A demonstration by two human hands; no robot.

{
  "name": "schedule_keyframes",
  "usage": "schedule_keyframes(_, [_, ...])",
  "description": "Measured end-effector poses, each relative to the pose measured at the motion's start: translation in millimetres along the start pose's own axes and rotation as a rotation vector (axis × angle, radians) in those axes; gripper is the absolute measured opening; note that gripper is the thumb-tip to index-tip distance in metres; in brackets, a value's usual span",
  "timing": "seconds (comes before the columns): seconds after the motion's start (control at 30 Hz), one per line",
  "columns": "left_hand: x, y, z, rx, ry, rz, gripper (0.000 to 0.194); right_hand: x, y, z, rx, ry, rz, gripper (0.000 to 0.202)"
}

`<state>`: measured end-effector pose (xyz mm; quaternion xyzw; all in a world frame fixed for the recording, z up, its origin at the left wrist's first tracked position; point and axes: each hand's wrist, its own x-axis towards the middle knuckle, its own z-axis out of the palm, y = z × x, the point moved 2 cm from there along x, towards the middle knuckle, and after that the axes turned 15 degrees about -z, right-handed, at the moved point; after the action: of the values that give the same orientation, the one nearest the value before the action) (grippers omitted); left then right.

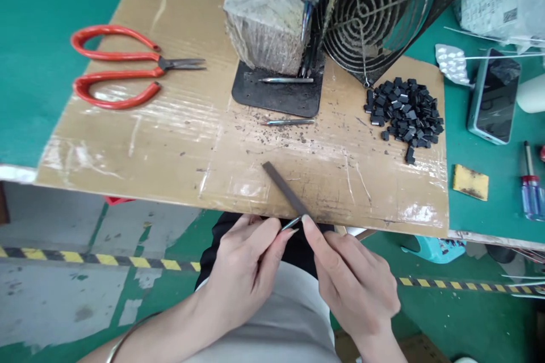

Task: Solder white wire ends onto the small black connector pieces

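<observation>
My left hand pinches a slim metal soldering iron tip between thumb and fingers, its pointed end toward the right. In my right hand is a flat grey file, slanting up and left over the cardboard edge. The tip meets or nearly meets the file by my right fingertip; contact is hard to make out. Two similar soldering tips lie beyond my hands, one on the cardboard and another on a black base plate. Dark grit is scattered around them.
Red-handled scissors lie at left on the cardboard. A plastic-wrapped block and a fan with a round grille stand at the back. Rightward are black connectors, a phone, a sponge and a screwdriver.
</observation>
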<state>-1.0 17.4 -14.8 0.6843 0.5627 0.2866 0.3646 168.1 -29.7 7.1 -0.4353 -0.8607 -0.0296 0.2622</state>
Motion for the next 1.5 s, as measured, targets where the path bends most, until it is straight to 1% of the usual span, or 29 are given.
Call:
schedule_keyframes(0.17, [0.1, 0.2, 0.5, 0.023, -0.015, 0.014, 0.036, -6.7, -2.0, -5.1, -0.026, -0.039, 0.007, 0.029])
schedule_keyframes(0.3, [-0.6, 1.1, -1.1, 0.030, -0.005, 0.016, 0.035, -2.0, 0.5, -0.6, -0.013, -0.006, -0.009, 0.031])
schedule_keyframes(0.4, [-0.1, 1.1, -2.1, 0.009, -0.032, -0.027, 0.035, -0.1, 1.4, 1.5, -0.009, -0.011, -0.008, 0.034])
schedule_keyframes(0.5, [0.8, 0.6, -2.0, -0.026, -0.095, -0.087, 0.037, -6.2, -0.6, -3.4, -0.043, -0.037, 0.013, 0.031])
schedule_keyframes(0.57, [1.2, 0.5, -2.3, -0.037, -0.111, -0.103, 0.038, -8.2, -0.8, -4.9, -0.052, -0.035, 0.015, 0.030])
schedule_keyframes(0.73, [1.5, 1.9, -3.8, -0.002, -0.041, -0.043, 0.038, -5.6, 1.1, 0.1, 0.005, 0.011, -0.014, 0.035])
schedule_keyframes(0.8, [1.2, 1.9, -3.3, 0.012, -0.023, -0.018, 0.038, -9.4, -0.2, -1.0, 0.000, -0.017, -0.001, 0.037])
schedule_keyframes(0.87, [0.9, 1.6, -2.5, 0.028, -0.009, 0.006, 0.038, -13.4, -1.4, -2.6, -0.019, -0.032, 0.016, 0.035])
schedule_keyframes(1.0, [0.4, 1.8, -2.1, 0.074, 0.013, 0.050, 0.037, -9.1, 1.1, 2.1, -0.010, 0.011, 0.004, 0.033])
schedule_keyframes(1.1, [0.8, 2.5, -2.5, 0.082, 0.009, 0.040, 0.037, -6.8, 1.3, 3.4, 0.012, 0.027, -0.001, 0.035])
schedule_keyframes(1.27, [0.7, 2.9, -1.2, 0.058, -0.009, 0.022, 0.037, -15.0, -3.5, -3.3, -0.016, -0.019, 0.051, 0.032])
schedule_keyframes(1.43, [-0.4, 2.8, -1.2, 0.035, -0.019, 0.006, 0.037, -5.8, 1.7, 4.6, 0.027, 0.054, 0.006, 0.034])
schedule_keyframes(1.5, [-0.3, 2.2, -1.9, 0.012, -0.031, -0.014, 0.037, -7.4, 1.2, 2.6, 0.018, 0.024, 0.009, 0.035])
